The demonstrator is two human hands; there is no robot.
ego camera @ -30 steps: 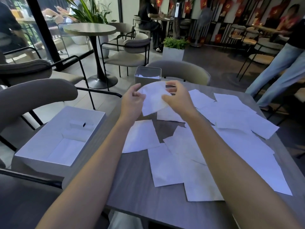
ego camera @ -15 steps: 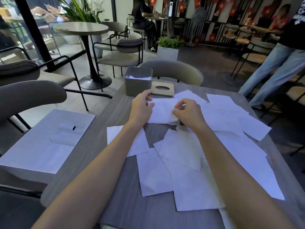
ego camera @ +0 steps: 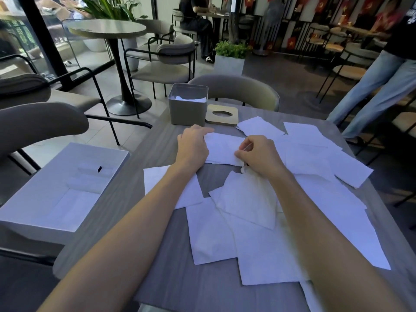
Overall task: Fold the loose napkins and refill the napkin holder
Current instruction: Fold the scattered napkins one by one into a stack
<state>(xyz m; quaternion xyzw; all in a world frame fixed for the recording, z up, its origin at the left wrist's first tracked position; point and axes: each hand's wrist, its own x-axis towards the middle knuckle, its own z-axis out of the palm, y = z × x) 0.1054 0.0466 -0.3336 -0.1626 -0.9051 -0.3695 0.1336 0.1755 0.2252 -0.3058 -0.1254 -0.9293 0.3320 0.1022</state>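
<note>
From the head camera, the left hand [ego camera: 193,147] lay on the left end of a white napkin [ego camera: 222,149] that sat flat on the grey table [ego camera: 157,278], toward its far side. The index finger was stretched out straight along the napkin's upper left corner, pressing it down; the other fingers were hidden under the hand. The right hand [ego camera: 258,154] had its fingers curled in, with thumb and fingertips pinching the napkin's right edge close to the lower corner. Just beyond the left hand stood the napkin holder [ego camera: 188,111], a grey square box with its top off and some white sheets showing inside. Its lid [ego camera: 221,114], a pale wooden plate with an oval hole, lay flat on the table, touching or almost touching the holder's right side. The loose napkins [ego camera: 258,255] were spread unfolded over the middle and right of the table, many overlapping; one [ego camera: 249,199] lay tilted on top of the others just under the right forearm, and another [ego camera: 166,183] was partly covered by the left forearm. Off the table's left edge sat an open white box [ego camera: 56,192]. A padded chair [ego camera: 236,88] stood at the far side of the table, and a person in jeans [ego camera: 382,82] stood at the right.
</note>
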